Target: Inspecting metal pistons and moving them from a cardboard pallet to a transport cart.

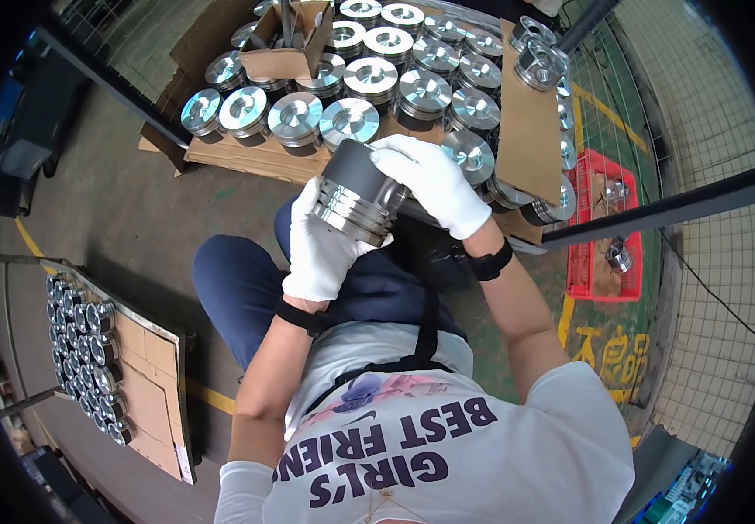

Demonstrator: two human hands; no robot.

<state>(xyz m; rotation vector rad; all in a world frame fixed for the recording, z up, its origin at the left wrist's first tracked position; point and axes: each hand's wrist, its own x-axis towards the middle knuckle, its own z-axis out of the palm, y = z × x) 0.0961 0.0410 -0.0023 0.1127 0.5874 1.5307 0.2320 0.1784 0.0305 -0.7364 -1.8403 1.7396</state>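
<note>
Above my lap I hold an engine piston (358, 179) tilted, its dark grey skirt upward and its shiny ringed end toward me. My left hand (320, 249), in a white glove, is closed round the ringed end from below and the left. From the upper right my right hand (430, 182), also gloved in white, grips the skirt's edge beside the pin hole. Its fingertips are partly hidden behind the piston. Just beyond my hands, rows of similar pistons (349, 122) stand crown up on a cardboard-covered table (246, 159).
A small cardboard box (277, 63) sits on the far pistons. One cardboard strip (530, 131) lies across those at right, with loose pistons (541, 65) at its far end. A red crate (580, 271) holding metal parts stands right. On the left, a cart (155, 375) carries several metal parts (85, 349).
</note>
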